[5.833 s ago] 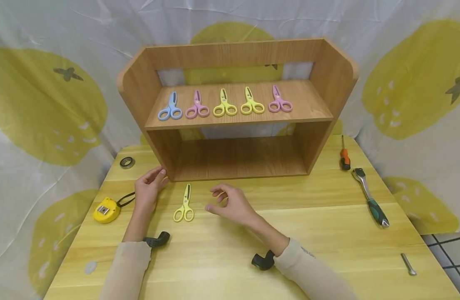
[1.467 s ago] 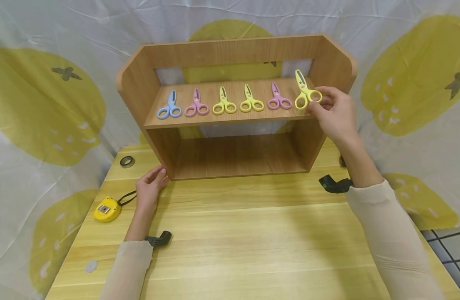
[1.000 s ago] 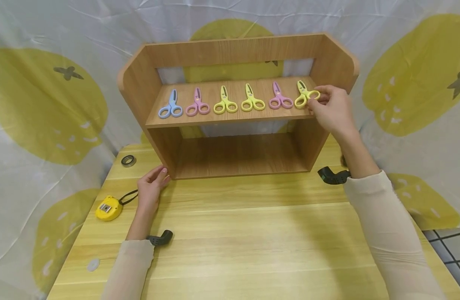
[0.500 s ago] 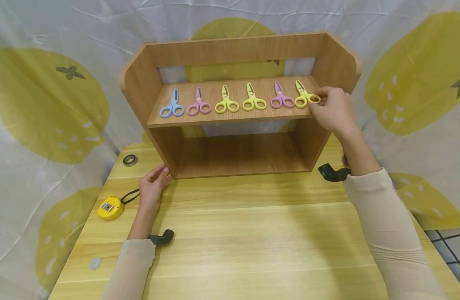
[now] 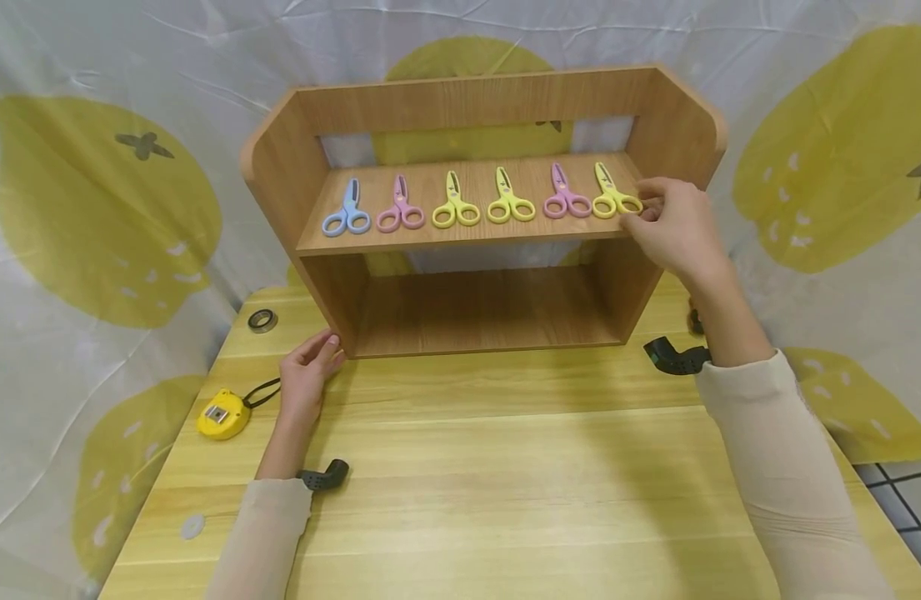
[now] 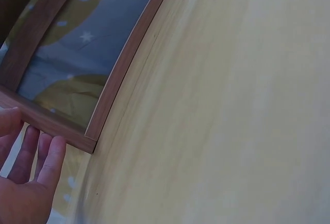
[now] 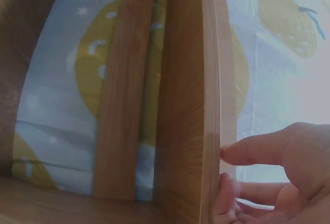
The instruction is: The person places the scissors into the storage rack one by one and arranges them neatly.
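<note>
A two-level wooden shelf [image 5: 460, 247] stands at the back of the table. On its upper board lies a row of scissors: blue [image 5: 347, 217], pink [image 5: 400, 208], two yellow pairs, another pink and, rightmost, yellow scissors [image 5: 608, 193]. My right hand [image 5: 678, 229] pinches the right handle loop of that last pair, which lies close over the board. In the right wrist view, my thumb [image 7: 258, 149] meets the board's edge; the scissors are hidden there. My left hand [image 5: 304, 377] touches the shelf's lower left corner; its fingers [image 6: 51, 162] rest against the side panel, gripping nothing.
Left on the table [image 5: 460, 500] are a bearing ring [image 5: 262, 321], a yellow tape measure [image 5: 224, 415] with a black strap and a pale disc [image 5: 193, 527]. Behind my right wrist a dark object [image 5: 695, 319] is mostly hidden. A lemon-print curtain [image 5: 130, 50] hangs around the table.
My right hand has carried the yellow scissors from the table to the upper board's right end. Lately it lowered and turned them slightly. My left hand has stayed at the shelf's corner.
</note>
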A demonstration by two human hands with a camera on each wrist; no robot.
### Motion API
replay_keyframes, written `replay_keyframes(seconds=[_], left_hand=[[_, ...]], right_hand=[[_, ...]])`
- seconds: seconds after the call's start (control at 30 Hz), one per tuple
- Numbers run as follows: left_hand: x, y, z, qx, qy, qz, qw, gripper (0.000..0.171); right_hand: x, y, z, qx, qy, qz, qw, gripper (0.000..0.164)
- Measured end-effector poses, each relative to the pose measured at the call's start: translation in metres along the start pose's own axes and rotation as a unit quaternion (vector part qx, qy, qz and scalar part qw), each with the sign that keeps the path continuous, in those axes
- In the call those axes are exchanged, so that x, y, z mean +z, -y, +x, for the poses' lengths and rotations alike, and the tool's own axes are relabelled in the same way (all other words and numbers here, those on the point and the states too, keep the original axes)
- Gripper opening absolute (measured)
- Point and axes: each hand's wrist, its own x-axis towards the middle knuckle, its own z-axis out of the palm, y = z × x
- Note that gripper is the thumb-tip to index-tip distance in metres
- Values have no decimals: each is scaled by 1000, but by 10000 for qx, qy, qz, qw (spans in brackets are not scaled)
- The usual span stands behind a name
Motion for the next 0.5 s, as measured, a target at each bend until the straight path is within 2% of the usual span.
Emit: replay_keyframes(seconds=[0.17, 0.23, 0.3, 0.33, 0.4, 0.5], left_hand=[[-2, -5, -2, -35, 70, 273, 9996, 44], [-1, -7, -5, 157, 49, 549, 9984, 41], [0, -11, -10, 507, -56, 1093, 9927, 39], [0, -12, -12, 727, -129, 1427, 9870, 38], [2, -16, -18, 1237, -266, 2185, 9676, 37], [7, -23, -26, 2013, -220, 3138, 9277, 40]], right_hand=[[6, -8, -17, -302, -384, 498, 9976, 58], [10, -13, -24, -482, -679, 842, 9930, 55], [13, -19, -31, -681, -1022, 1143, 9858, 50], [16, -22, -35, -757, -1163, 1278, 9820, 48], [20, -28, -44, -947, -1398, 1503, 9741, 42], [28, -37, -57, -1194, -1512, 1473, 9701, 37]])
